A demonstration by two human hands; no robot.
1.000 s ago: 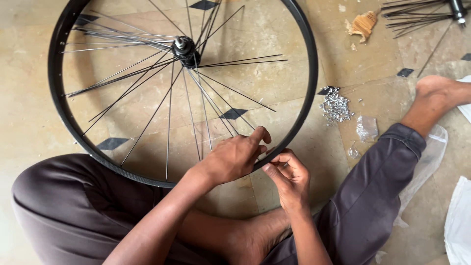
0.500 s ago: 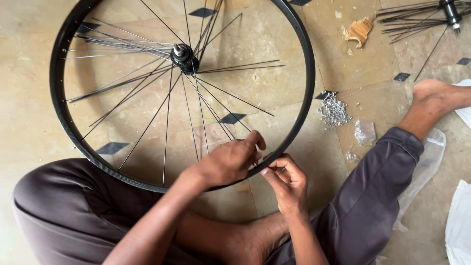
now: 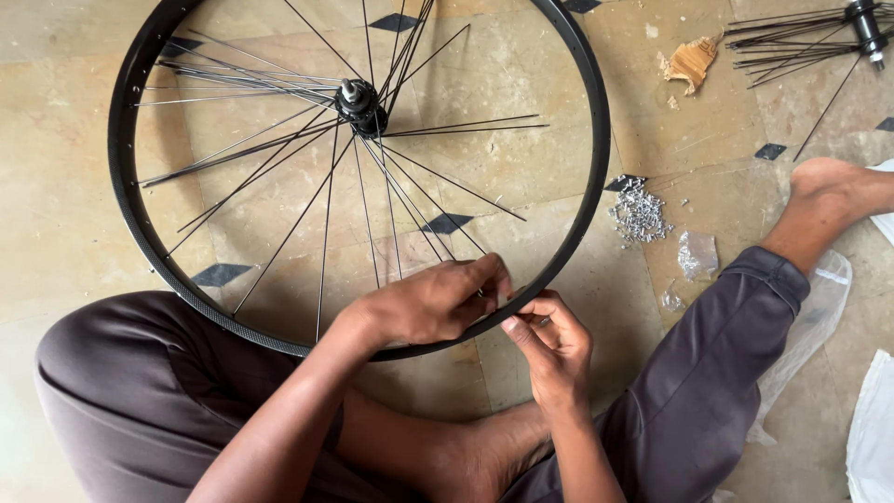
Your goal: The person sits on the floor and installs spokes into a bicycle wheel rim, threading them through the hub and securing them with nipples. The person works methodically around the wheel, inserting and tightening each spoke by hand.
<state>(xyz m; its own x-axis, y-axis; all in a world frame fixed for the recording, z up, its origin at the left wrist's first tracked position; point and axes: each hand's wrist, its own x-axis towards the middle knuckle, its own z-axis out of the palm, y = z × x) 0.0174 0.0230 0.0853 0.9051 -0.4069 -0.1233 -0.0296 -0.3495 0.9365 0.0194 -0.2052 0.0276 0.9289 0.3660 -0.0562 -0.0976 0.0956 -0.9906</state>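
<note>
A beige tiled floor (image 3: 84, 186) with small dark diamond insets carries everything. One black wheel rim (image 3: 593, 177) lies flat ahead, its far edge cut off; its hub (image 3: 361, 104) sits left of centre. The left hand (image 3: 433, 303) rests on the near rim, fingers curled together; the right hand (image 3: 551, 345) pinches something too small to tell, just beside it. One heap of silver nipples (image 3: 639, 214) lies right; a second spoked hub (image 3: 866, 28) is far right, partly cropped.

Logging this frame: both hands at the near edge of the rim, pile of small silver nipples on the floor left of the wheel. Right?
Not quite. The head view shows the pile right of the rim, not left. Left hand and right hand are at the rim's near edge.
</note>
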